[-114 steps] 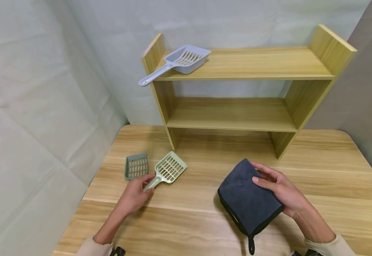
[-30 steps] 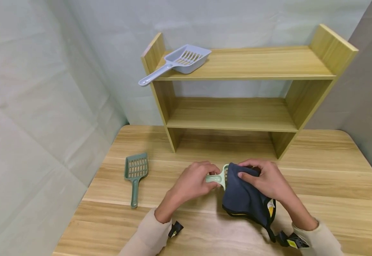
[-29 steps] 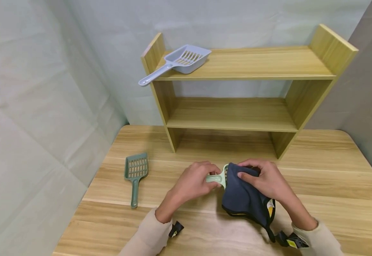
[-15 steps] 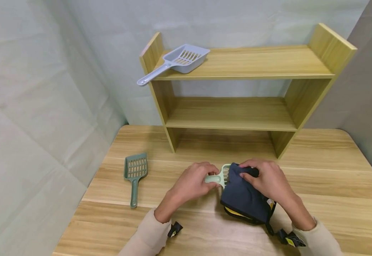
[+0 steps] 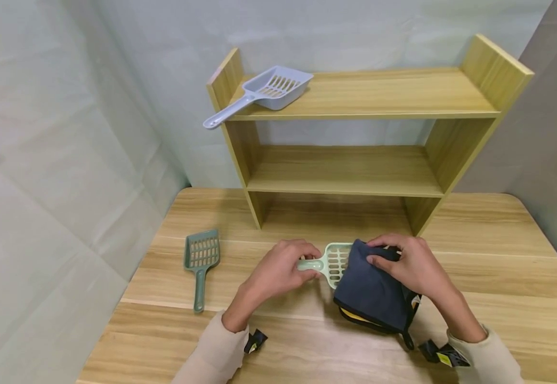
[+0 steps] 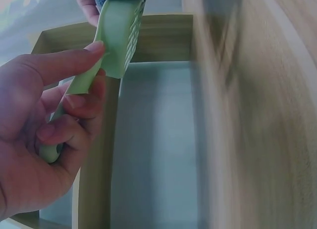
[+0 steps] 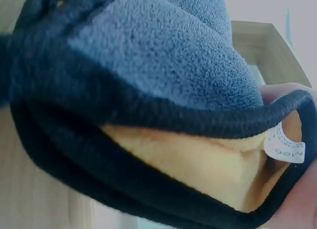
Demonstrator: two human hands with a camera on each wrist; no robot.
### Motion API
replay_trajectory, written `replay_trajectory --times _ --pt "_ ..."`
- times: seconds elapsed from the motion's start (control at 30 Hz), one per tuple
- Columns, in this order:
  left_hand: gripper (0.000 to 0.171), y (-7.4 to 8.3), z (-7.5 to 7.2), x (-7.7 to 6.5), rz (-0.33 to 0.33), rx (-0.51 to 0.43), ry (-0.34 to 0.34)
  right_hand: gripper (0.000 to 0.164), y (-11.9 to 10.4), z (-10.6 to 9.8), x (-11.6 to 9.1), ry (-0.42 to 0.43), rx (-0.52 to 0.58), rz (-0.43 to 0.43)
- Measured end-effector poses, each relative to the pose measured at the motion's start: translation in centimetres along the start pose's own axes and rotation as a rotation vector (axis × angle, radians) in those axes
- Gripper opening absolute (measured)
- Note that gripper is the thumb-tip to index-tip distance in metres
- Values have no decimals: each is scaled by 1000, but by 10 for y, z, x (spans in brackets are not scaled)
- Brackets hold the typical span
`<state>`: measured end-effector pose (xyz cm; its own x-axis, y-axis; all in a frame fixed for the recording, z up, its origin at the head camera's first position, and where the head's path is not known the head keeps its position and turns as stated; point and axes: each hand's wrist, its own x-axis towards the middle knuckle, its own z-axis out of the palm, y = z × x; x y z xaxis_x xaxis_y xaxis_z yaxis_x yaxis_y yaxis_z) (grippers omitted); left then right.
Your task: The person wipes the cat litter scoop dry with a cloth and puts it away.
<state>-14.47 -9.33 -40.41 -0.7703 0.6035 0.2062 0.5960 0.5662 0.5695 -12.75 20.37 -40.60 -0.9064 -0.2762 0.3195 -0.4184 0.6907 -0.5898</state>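
The left hand (image 5: 280,271) holds the light green scoop (image 5: 327,265) by its handle, up above the surface (image 5: 302,346). The right hand (image 5: 416,265) pinches the dark cloth (image 5: 371,290) over the scoop's far end. A hard tug on the cloth could twist the scoop loose and drop it. The cloth might also catch in the slots.

Sleeved forearms (image 5: 218,346) angle inward, the left grip (image 5: 280,269) curled and pinching, the right grip (image 5: 416,264) pinching too.
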Motion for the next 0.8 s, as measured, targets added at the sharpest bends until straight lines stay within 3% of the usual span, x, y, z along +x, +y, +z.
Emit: replay_trajectory --times 0.5,0.8 --pt "28 7 14 3 -22 41 -11 25 -4 23 -1 28 37 -11" --pt "28 9 16 2 -17 39 8 24 -9 24 -1 43 16 -21"
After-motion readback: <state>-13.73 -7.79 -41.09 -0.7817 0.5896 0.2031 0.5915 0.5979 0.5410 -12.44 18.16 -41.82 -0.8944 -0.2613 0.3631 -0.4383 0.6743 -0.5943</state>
